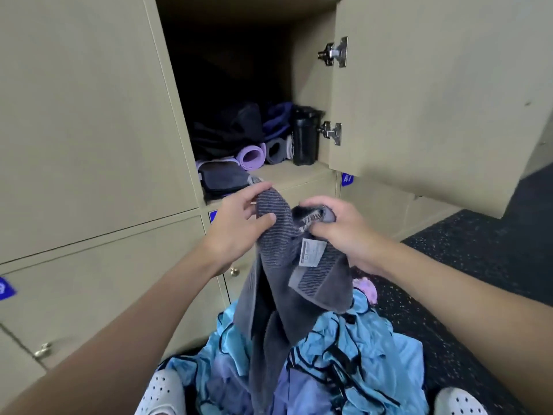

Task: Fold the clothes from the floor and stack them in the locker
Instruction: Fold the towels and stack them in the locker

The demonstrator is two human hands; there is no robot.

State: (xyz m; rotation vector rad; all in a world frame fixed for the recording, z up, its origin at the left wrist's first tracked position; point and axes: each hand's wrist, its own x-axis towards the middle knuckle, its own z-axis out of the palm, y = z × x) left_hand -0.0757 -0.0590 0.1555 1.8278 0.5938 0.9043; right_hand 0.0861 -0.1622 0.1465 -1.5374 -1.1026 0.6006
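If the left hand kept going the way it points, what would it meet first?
Left hand probably meets the open locker's shelf edge, beside the folded dark cloth; depth unclear.

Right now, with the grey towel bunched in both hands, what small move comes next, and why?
Probably draw the hands apart along its top edge to spread the grey towel. The left hand and right hand grip it close together, so it hangs crumpled above the blue clothes, too bunched to fold.

We cannot read the white label (311, 252) on the grey towel (269, 295), which hides part of the blue clothes (368, 354) below it; above it the back of the locker (308, 85) is lost in darkness.
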